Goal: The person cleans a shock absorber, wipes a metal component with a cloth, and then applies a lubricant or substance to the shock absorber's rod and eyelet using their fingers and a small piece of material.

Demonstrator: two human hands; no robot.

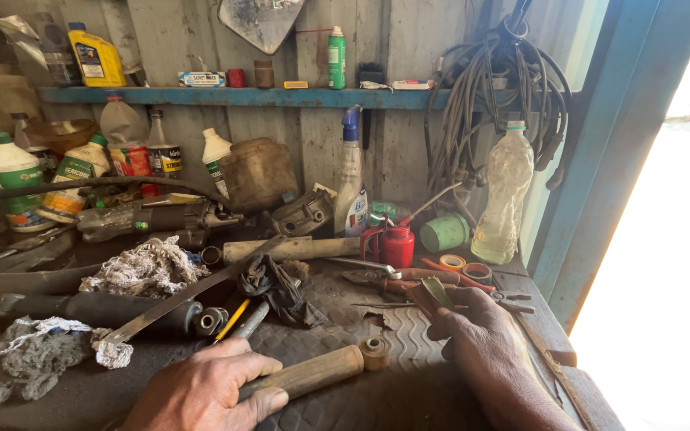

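Left hand [205,391] grips a wooden-handled tool [317,371] lying on the worktop [377,399]; right hand [477,335], beside it, pinches a small flat blade [438,292]. Nothing joined yet.

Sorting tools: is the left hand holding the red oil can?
No, the left hand grips a wooden handle; the red oil can stands apart.

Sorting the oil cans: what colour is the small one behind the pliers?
Red oil can, clearest in the head view.

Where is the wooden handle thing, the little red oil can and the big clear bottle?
wooden handle [313,373], head view, middle of its shaft.
red oil can [398,247], head view, its round body.
clear plastic bottle [505,199], head view, its belly.
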